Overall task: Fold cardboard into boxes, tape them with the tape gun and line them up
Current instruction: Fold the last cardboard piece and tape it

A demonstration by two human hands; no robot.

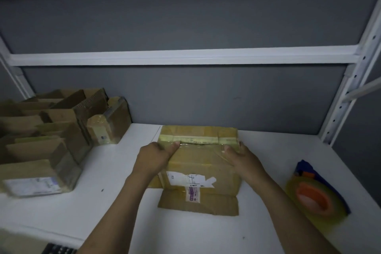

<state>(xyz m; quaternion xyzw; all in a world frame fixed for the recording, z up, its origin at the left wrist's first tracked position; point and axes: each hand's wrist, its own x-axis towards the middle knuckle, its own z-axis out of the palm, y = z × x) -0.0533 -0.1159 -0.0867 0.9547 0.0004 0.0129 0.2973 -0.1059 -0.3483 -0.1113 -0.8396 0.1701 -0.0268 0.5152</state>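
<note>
Flat brown flap point(198, 202) of cardboard box point(202, 163) lies on white counter point(115, 181), nearer than both grips. At box's left edge, left grip point(153, 158) clasps it, thumb on glossy taped seam point(200, 145); right grip point(242, 158) clasps right edge likewise. Torn white label point(191, 180) between wrists. Right of right grip, apart: tape gun point(317, 194), blue body, orange hub, yellowish roll. Left of left grip, farther: clustered brown boxes point(51, 130). Beyond: grey wall point(185, 99).

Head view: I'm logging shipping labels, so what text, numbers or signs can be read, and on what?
No text is legible.
Torn white label on the held box: too blurred to read.
Purple strip below it: too blurred to read.
Pale label on the nearest left box: too blurred to read.
</note>
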